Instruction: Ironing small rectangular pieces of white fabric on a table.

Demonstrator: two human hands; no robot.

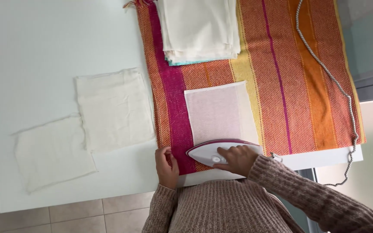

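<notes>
**Pressing a thin cloth square on the striped mat**

White tabletop (44, 43) fills my view, tiled floor below. At far left two unpressed cream squares (115, 108) lie flat, overlapping slightly. My left hand (167, 166) presses the striped mat's (307, 86) near edge, fingers curled, holding nothing. Next, the sheer cloth square (219, 112) lies on the mat; my right hand (237, 159), grip closed on the handle, holds the white-and-purple iron (214, 152) over its near edge. I'd glide slowly, keeping left fingers apart from the soleplate. Beyond sits a folded stack (199, 28); the braided cord (329, 77) trails right, liable to snag.
</notes>
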